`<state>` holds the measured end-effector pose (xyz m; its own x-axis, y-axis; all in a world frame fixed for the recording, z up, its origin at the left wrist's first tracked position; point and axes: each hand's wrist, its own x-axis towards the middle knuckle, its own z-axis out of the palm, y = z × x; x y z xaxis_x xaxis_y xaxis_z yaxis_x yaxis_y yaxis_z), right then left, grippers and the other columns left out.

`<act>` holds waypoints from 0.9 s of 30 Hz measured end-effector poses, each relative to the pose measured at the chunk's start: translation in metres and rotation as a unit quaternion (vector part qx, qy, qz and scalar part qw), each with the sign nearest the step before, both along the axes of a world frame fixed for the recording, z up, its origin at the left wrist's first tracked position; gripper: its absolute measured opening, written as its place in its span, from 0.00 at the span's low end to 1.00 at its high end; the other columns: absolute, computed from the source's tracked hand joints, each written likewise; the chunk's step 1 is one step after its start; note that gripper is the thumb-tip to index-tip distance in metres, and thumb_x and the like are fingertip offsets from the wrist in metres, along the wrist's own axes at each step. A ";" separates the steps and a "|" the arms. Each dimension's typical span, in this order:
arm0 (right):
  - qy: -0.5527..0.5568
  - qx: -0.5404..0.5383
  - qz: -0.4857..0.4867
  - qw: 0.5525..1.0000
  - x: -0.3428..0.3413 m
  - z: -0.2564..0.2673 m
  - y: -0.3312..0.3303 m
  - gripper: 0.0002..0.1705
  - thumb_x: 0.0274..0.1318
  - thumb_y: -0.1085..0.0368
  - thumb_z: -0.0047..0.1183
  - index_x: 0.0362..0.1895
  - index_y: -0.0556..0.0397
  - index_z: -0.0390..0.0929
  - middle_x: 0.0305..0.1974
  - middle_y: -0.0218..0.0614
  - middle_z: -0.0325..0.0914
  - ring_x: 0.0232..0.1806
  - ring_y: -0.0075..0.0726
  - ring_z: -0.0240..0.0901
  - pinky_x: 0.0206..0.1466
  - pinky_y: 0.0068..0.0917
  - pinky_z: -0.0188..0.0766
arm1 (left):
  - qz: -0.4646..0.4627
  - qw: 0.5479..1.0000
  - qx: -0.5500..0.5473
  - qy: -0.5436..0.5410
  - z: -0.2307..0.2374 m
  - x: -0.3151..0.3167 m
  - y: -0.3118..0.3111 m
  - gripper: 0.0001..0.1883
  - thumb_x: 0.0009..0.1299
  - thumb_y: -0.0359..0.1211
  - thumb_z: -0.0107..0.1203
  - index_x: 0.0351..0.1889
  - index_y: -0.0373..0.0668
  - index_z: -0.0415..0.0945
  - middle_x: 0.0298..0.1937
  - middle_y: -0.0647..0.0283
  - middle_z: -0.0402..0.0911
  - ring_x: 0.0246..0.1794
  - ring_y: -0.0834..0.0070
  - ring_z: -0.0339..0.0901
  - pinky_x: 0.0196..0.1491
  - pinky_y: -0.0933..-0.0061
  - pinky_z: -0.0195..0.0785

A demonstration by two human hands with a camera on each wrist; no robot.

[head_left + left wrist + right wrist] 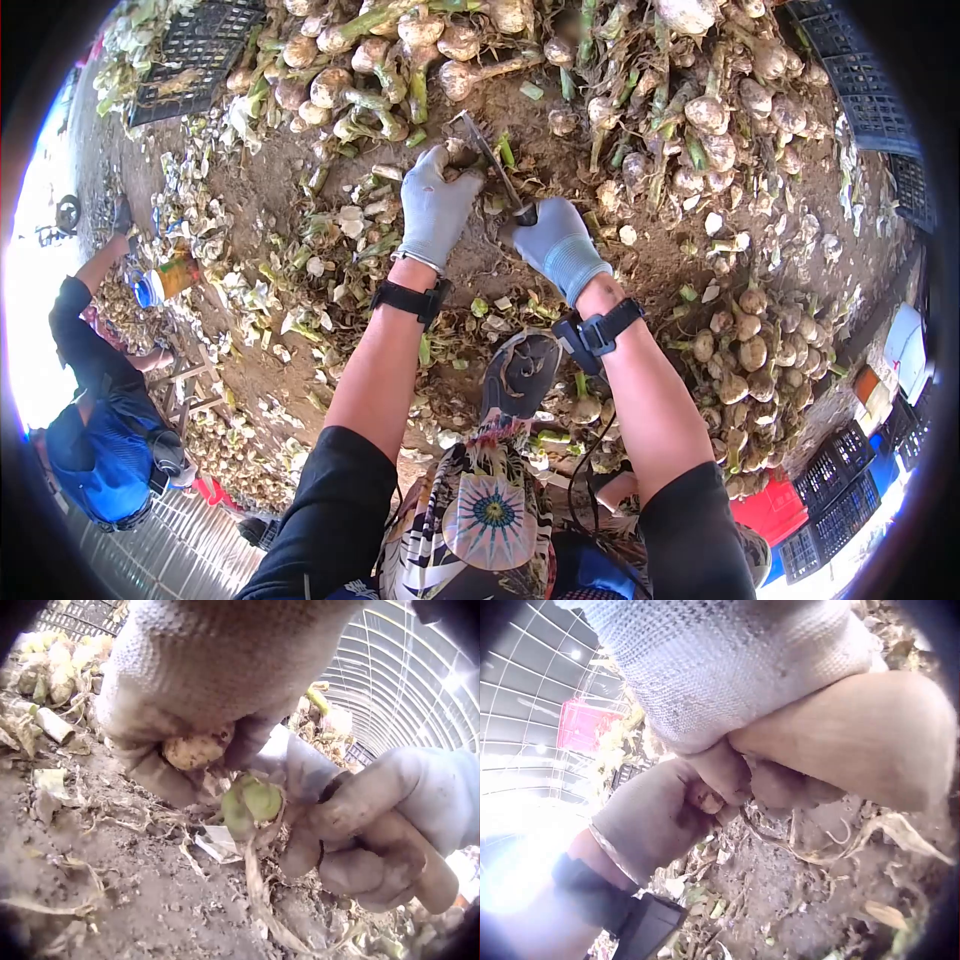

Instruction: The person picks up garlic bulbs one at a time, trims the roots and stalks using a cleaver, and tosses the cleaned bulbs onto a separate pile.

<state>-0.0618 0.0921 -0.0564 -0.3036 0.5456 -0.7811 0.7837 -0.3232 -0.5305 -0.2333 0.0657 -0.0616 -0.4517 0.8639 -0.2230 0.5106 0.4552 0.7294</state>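
Note:
In the head view the gloved left hand point(438, 205) grips a garlic bulb point(458, 152) between thumb and fingers. Its skin shows pale and dirt-specked as a bulb point(196, 750) in the left wrist view. The gloved right hand point(558, 243) is curled round the handle of a sickle-like tool, whose blade point(488, 150) slants up and left beside the bulb. A cut green stalk end point(259, 801) lies between the two hands in the left wrist view. From the right wrist, the wooden handle point(847, 735) shows under the glove, with the bulb point(707, 798) in the left fingers.
Heaped garlic point(700, 115) with stalks lies along the far side; trimmed bulbs point(750, 345) are piled at right. Cut stalks and leaves litter the soil. Black crates point(845, 70) stand at the edges. A person in blue point(100, 460) sits at left, near a bucket point(165, 280).

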 end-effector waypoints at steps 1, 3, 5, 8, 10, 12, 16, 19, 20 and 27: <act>0.000 0.000 0.001 1.000 0.001 -0.002 -0.003 0.24 0.49 0.51 0.65 0.40 0.61 0.83 0.38 0.55 0.84 0.43 0.59 0.82 0.49 0.40 0.76 | 0.001 1.000 0.000 0.000 0.000 0.000 -0.001 0.15 0.56 0.31 0.61 0.40 0.32 0.80 0.39 0.49 0.83 0.41 0.57 0.82 0.47 0.63 0.72; 0.017 -0.032 -0.031 0.999 0.005 -0.008 -0.014 0.24 0.49 0.52 0.65 0.42 0.60 0.83 0.38 0.55 0.84 0.43 0.58 0.82 0.49 0.40 0.77 | 0.007 0.998 0.040 -0.040 0.002 0.003 -0.002 0.14 0.56 0.31 0.62 0.40 0.33 0.81 0.37 0.52 0.84 0.36 0.65 0.81 0.43 0.67 0.72; 0.049 -0.035 -0.063 0.996 0.012 -0.014 -0.031 0.24 0.50 0.53 0.65 0.44 0.60 0.83 0.38 0.54 0.84 0.43 0.57 0.82 0.49 0.40 0.77 | 0.046 0.995 0.012 -0.087 0.003 0.007 0.000 0.13 0.57 0.31 0.62 0.39 0.34 0.81 0.36 0.55 0.84 0.34 0.71 0.80 0.40 0.70 0.71; 0.059 -0.011 -0.079 0.995 0.019 -0.017 -0.049 0.25 0.50 0.54 0.65 0.48 0.57 0.82 0.37 0.50 0.85 0.40 0.50 0.84 0.46 0.37 0.78 | 0.107 0.979 -0.028 -0.172 0.007 0.010 -0.002 0.09 0.61 0.29 0.62 0.39 0.37 0.83 0.34 0.64 0.84 0.29 0.85 0.74 0.32 0.80 0.67; 0.057 -0.039 -0.084 0.994 0.025 0.007 -0.047 0.24 0.52 0.54 0.65 0.47 0.57 0.83 0.36 0.47 0.86 0.37 0.47 0.84 0.44 0.36 0.78 | 0.177 0.945 0.037 -0.273 0.003 0.009 -0.005 0.07 0.64 0.25 0.61 0.40 0.38 0.83 0.34 0.65 0.84 0.29 0.83 0.75 0.30 0.82 0.67; 0.093 -0.026 -0.123 0.988 0.034 -0.011 -0.076 0.20 0.52 0.56 0.67 0.45 0.55 0.84 0.35 0.44 0.86 0.34 0.41 0.84 0.43 0.33 0.78 | 0.262 0.873 0.084 -0.403 -0.001 0.000 -0.016 0.15 0.67 0.24 0.60 0.51 0.40 0.77 0.39 0.64 0.83 0.29 0.81 0.76 0.30 0.85 0.69; 0.166 -0.104 -0.277 0.941 0.052 0.004 -0.112 0.13 0.53 0.60 0.68 0.37 0.55 0.82 0.27 0.33 0.83 0.27 0.24 0.76 0.34 0.25 0.74 | 0.420 0.776 0.122 -0.455 0.042 0.016 -0.024 0.10 0.69 0.23 0.56 0.48 0.41 0.76 0.39 0.63 0.83 0.29 0.82 0.76 0.29 0.83 0.72; 0.168 -0.132 -0.296 0.931 0.064 0.010 -0.134 0.15 0.57 0.61 0.65 0.44 0.56 0.80 0.23 0.26 0.78 0.23 0.23 0.73 0.30 0.25 0.71 | 0.161 0.908 0.139 -0.362 0.062 0.059 -0.032 0.11 0.71 0.21 0.51 0.46 0.46 0.76 0.40 0.67 0.83 0.27 0.82 0.76 0.30 0.82 0.71; 0.171 -0.130 -0.297 0.930 0.069 0.009 -0.144 0.15 0.57 0.61 0.65 0.44 0.56 0.80 0.23 0.26 0.78 0.23 0.23 0.73 0.30 0.25 0.71 | -0.036 0.971 0.110 -0.208 0.066 0.087 -0.041 0.10 0.69 0.22 0.52 0.45 0.45 0.77 0.39 0.66 0.82 0.31 0.76 0.78 0.35 0.77 0.73; 0.404 -0.071 -0.580 0.704 0.079 0.043 -0.132 0.09 0.54 0.65 0.66 0.37 0.56 0.85 0.25 0.25 0.81 0.24 0.21 0.73 0.31 0.23 0.70 | -0.290 0.952 0.090 -0.035 0.135 0.146 -0.027 0.28 0.65 0.45 0.64 0.57 0.38 0.72 0.48 0.50 0.79 0.49 0.55 0.80 0.50 0.61 0.76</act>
<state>0.0176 -0.0396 -0.0134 -0.0953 0.7261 -0.6810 -0.5906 -0.5919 -0.5485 -0.0870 0.0385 0.0738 0.1225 0.9907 -0.0589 0.5854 -0.0242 0.8104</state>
